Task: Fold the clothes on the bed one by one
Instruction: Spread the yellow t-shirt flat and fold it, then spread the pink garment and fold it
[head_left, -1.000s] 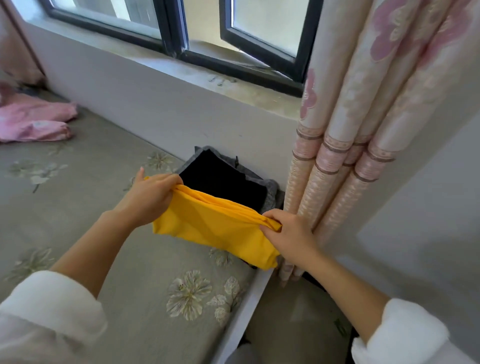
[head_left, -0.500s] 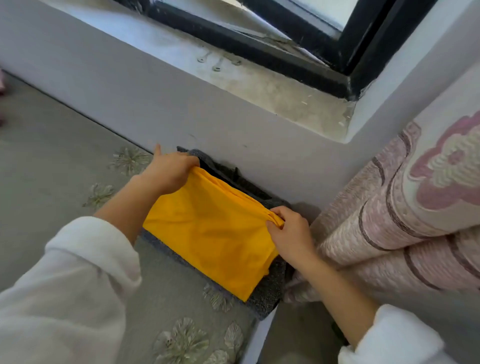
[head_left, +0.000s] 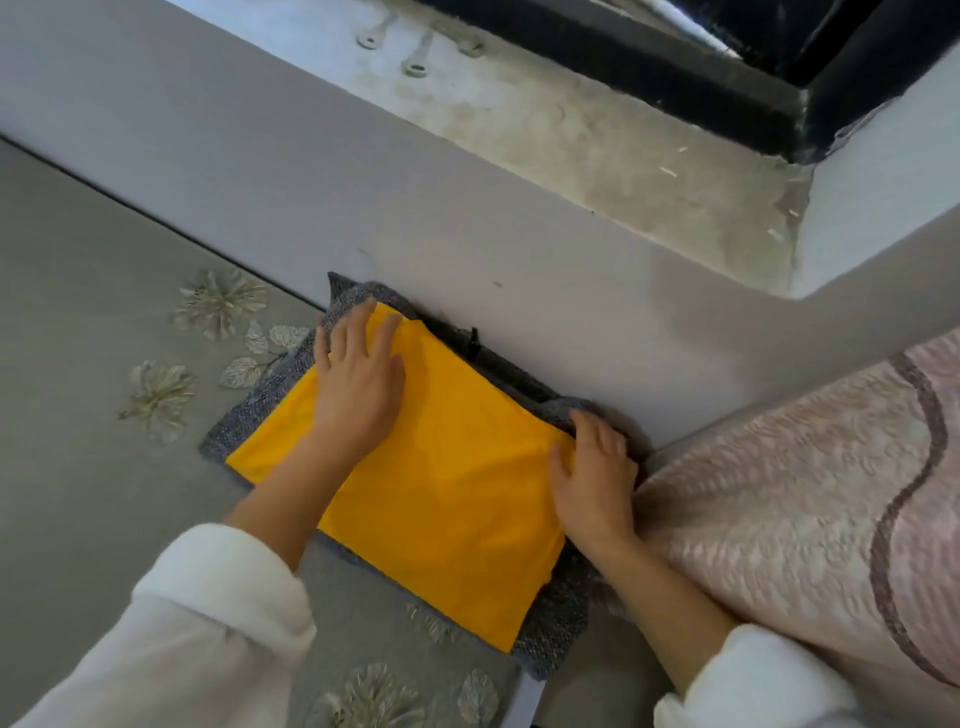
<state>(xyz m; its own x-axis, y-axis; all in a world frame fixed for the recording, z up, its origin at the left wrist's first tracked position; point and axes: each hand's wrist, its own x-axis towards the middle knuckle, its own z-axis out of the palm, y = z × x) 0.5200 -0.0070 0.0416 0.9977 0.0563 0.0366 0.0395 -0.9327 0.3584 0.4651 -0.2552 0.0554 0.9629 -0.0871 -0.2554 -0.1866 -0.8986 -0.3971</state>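
wall (head_left: 467, 223) behind, curtain (head_left: 779, 493) right, bed (head_left: 78, 389) open left

Bed (head_left: 104, 493) below me: grey cover with pale embroidered flowers (head_left: 221, 304). Directly on it, one item: a folded grey knit garment (head_left: 558, 623), lying flat in the bed's far corner, its back edge against the wall (head_left: 467, 234).

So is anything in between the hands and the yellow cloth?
No, nothing visible. The left hand lies flat on the yellow cloth, the right hand touches its edge, and the cloth sits on the grey folded garment.
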